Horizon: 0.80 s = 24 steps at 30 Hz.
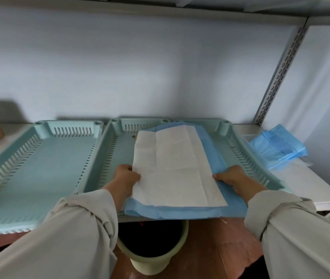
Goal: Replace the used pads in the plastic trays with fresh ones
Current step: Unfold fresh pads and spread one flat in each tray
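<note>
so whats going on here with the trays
A person is holding a blue-and-white pad over the right tray, the left hand gripping its left edge and the right hand its right edge. The pad's near end hangs past the tray's front rim, so it is not laid flat. The left tray has no pad. More folded blue pads lie on the shelf to the right, and a bin stands below.

Left of the hands, an uncovered tray (45,164) offers room; its slotted walls, and folded blue pads (276,149) to their right, obstruct.
</note>
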Motion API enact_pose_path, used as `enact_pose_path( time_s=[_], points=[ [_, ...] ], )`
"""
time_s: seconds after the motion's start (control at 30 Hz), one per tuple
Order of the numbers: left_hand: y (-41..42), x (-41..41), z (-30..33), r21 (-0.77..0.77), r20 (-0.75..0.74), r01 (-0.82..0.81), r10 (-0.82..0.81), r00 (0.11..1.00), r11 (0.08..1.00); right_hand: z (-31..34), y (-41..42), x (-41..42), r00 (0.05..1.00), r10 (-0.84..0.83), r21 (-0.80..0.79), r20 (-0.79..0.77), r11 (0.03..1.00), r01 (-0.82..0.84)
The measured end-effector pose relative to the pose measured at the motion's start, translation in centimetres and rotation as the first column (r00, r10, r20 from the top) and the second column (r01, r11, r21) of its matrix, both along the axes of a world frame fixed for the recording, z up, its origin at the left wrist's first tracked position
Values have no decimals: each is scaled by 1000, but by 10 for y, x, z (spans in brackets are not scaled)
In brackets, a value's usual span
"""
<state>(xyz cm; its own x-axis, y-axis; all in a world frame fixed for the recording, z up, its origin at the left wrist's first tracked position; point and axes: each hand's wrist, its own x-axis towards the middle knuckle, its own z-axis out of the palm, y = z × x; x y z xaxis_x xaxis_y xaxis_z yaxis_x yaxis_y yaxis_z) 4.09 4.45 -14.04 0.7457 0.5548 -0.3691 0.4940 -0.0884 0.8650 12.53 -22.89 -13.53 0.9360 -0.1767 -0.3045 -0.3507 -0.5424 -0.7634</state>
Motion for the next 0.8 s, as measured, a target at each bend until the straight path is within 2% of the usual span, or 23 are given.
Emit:
enact_pose_path(
  time_s=[0.1,0.2,0.3,0.37,0.4,0.43,0.5,0.53,0.57,0.6,0.67,0.77,0.8],
  points=[
    [0,-5,-1,-78,-70,-1,-4,998,997,1,-4,-5,998,23,25,-51,999,-22],
    [1,-8,-3,-61,-141,22,-31,990,998,1,-7,-6,999,37,-12,-22,999,-37],
    [2,-10,-3,-199,-67,1,-15,998,980,-1,-7,-2,992,-67,-52,110,996,73],
    [-2,-12,-1,-322,-19,-2,-5,1000,947,-3,-8,0,986,-63,-74,153,994,75],
    [-3,-13,-1,-335,-24,3,-12,1000,942,-3,-8,0,989,-38,-66,144,997,48],
    [-3,-14,-3,-278,-48,25,-40,998,960,-3,-8,-1,995,-5,-48,101,999,10],
    [-2,-16,-2,4,-112,97,-96,989,995,1,-6,-5,995,98,14,-15,995,-97],
    [-2,-17,-1,149,-126,121,-103,987,981,2,-4,-7,989,138,-8,-58,990,-138],
    [0,-18,0,225,-122,129,-104,987,966,3,-2,-8,989,130,-76,-76,988,-135],
    [2,-18,1,250,-105,121,-97,990,961,6,-1,-9,994,95,-154,-50,983,-102],
    [3,-17,3,228,-72,95,-81,994,969,9,1,-10,998,27,-212,54,977,-15],
    [1,-18,2,-1,-2,-1,1,1000,1000,8,-1,-12,989,22,-220,145,975,11],
    [1,-22,3,-22,-4,3,-3,1000,1000,8,-3,-11,988,21,-225,154,974,14]
  ],
)
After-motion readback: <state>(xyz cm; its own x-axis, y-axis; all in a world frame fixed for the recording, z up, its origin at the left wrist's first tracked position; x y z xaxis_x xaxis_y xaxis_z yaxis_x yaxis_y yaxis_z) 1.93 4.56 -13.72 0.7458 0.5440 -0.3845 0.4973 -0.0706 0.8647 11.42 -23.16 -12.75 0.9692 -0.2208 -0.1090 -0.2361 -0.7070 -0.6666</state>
